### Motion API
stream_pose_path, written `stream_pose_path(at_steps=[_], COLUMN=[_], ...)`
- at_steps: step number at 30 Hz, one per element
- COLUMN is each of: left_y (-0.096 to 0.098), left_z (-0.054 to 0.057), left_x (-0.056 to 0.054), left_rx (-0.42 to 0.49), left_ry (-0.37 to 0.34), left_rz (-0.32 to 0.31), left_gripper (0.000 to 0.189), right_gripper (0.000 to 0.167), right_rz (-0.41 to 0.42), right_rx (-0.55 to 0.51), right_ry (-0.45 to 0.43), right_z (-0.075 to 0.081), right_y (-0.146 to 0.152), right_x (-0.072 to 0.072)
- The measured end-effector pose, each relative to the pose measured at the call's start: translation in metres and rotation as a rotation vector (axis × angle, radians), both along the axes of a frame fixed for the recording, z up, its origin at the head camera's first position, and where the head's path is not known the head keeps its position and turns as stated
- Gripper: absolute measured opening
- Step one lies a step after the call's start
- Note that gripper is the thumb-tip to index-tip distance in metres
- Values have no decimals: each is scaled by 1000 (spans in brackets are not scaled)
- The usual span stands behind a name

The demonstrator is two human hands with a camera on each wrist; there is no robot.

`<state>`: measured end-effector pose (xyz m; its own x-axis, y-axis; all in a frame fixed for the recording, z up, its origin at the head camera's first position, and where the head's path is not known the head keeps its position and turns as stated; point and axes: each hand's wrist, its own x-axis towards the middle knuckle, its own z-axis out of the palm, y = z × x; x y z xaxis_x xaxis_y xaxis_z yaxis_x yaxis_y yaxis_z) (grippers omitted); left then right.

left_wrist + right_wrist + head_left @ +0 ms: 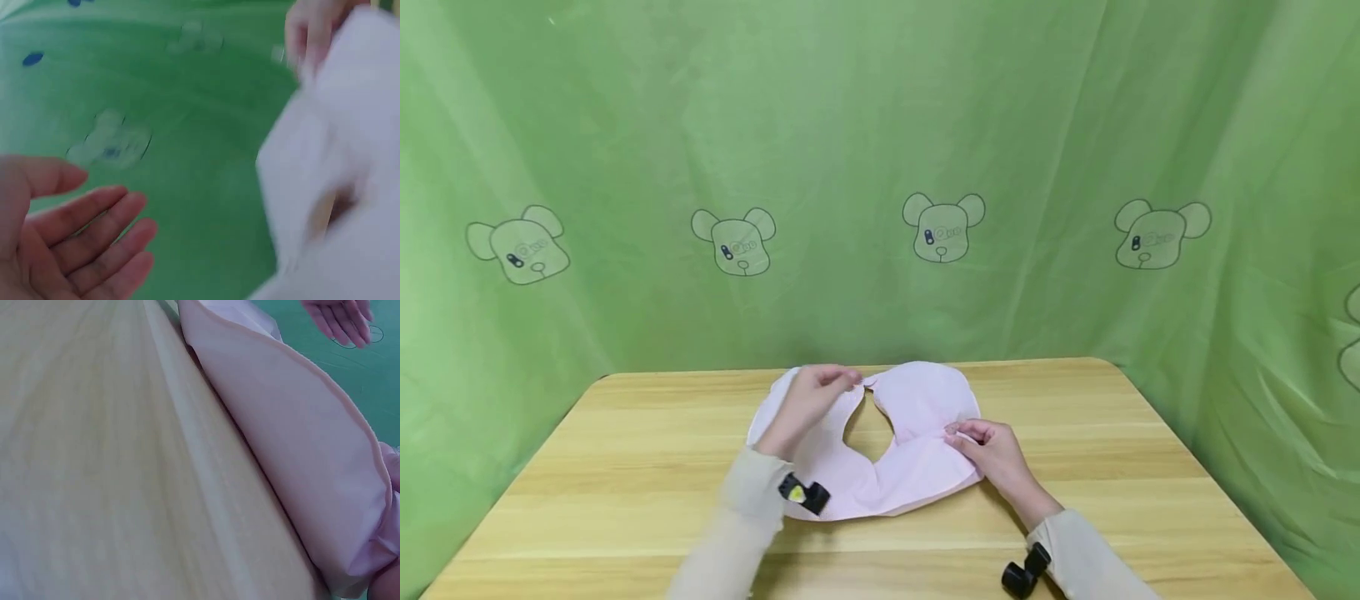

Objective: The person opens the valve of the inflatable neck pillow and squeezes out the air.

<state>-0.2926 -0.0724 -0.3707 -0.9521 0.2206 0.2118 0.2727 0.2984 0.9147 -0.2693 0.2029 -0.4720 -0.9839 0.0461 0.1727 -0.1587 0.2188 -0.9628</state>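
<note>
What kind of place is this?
It's perhaps a little filming booth. Green cloth with cartoon animal faces hangs behind and on both sides of a wooden table, and small black cameras are worn on the wrists.

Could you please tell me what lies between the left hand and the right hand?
In the head view, the pale pink cloth spans between the left hand and right hand; the wooden tabletop shows through its opening.

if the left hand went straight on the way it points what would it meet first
Probably the right lobe of the pink cloth, though depth is unclear and the left hand might pass above it.
</note>
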Motion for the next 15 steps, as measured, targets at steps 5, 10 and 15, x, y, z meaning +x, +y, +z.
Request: stream_pose_path(at_steps=[5,10,15], left_y=[-44,-74,-91], left_z=[8,3,-12], left_x=[-17,-38,-45], left_rx=[-196,-273,-334], left_ry=[90,137,96], left_rz=[-3,-33,18], left_gripper=[27,31,33], right_gripper=[12,9,9], right_rz=[29,27,27], right_rx=[5,50,101], right_ry=[110,133,7], right_z=[-1,2,10], right_y=[1,3,-2], right_x=[2,2,4])
